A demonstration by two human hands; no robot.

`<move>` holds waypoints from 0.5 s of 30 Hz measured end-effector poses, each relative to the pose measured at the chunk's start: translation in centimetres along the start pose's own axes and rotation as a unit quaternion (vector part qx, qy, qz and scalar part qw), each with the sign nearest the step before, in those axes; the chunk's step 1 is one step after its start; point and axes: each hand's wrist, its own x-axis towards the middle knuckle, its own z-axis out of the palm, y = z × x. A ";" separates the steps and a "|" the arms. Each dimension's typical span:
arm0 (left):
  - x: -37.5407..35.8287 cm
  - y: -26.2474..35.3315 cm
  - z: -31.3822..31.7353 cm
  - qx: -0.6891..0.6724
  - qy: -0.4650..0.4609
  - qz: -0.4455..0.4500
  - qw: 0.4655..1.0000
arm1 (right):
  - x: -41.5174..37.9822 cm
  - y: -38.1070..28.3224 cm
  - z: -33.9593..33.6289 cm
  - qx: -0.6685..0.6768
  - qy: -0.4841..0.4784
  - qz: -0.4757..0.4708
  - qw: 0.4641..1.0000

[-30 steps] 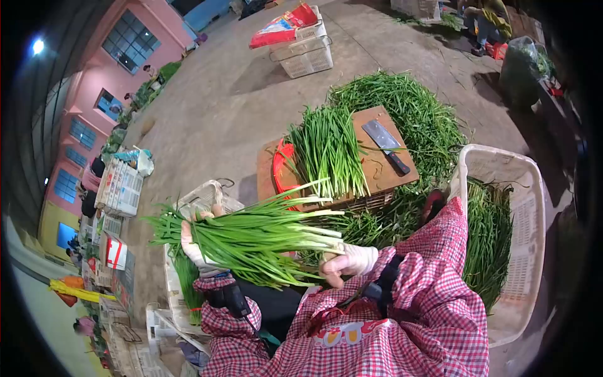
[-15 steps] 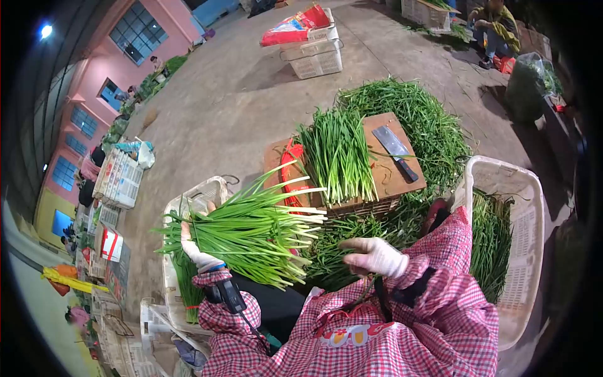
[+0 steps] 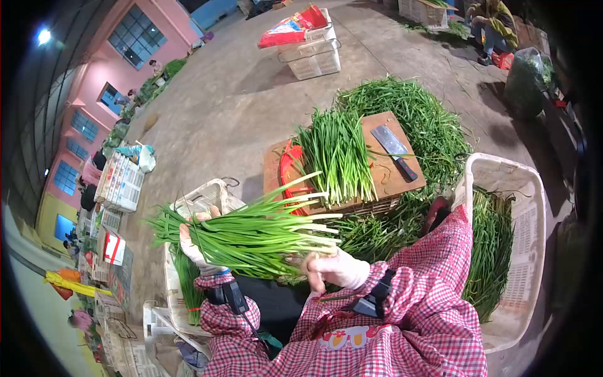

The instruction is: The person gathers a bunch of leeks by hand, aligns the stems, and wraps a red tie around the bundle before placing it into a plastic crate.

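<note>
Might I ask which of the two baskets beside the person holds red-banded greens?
The left basket: its greens have a red band; the right basket shows none.

Cutting board [image 3: 391, 183] ahead of lap. On board: chive pile [image 3: 336, 157] mid, plastic strips [image 3: 290, 166] left of pile, cleaver [image 3: 389, 141] right of pile. Loose greens heap [image 3: 427, 113] behind board, spreading along its right side. Right crate [image 3: 532, 264] beside wearer, cut greens [image 3: 487, 251] inside. Left crate [image 3: 178, 206] opposite side, tied bundle [image 3: 190, 283] in it. Chive bunch [image 3: 251, 242] in left hand [image 3: 200, 251], before board. Farther back: crate stack [image 3: 314, 61], sack [image 3: 292, 30] on top.
</note>
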 end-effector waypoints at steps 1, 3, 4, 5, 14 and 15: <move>0.1 0.0 0.1 0.000 0.000 0.000 1.000 | -0.7 -0.6 -0.4 -0.044 -0.039 -0.002 0.998; 0.5 0.1 0.3 0.017 -0.045 0.001 0.999 | -2.7 -1.8 -2.0 -0.071 -0.096 0.072 0.990; 1.1 0.3 -0.4 0.023 -0.023 0.043 0.999 | -3.8 -2.9 -2.7 -0.109 -0.098 0.113 0.983; 1.4 0.9 -0.9 0.024 -0.023 0.042 0.999 | -5.0 -3.7 -3.5 -0.147 -0.100 0.153 0.972; 0.8 2.1 4.1 0.136 -0.022 0.074 0.988 | -11.1 -10.3 -5.9 -0.849 0.056 0.338 0.402; 1.0 2.0 4.8 0.114 0.037 0.040 0.992 | -10.6 -11.0 -3.2 -0.861 0.076 0.231 0.447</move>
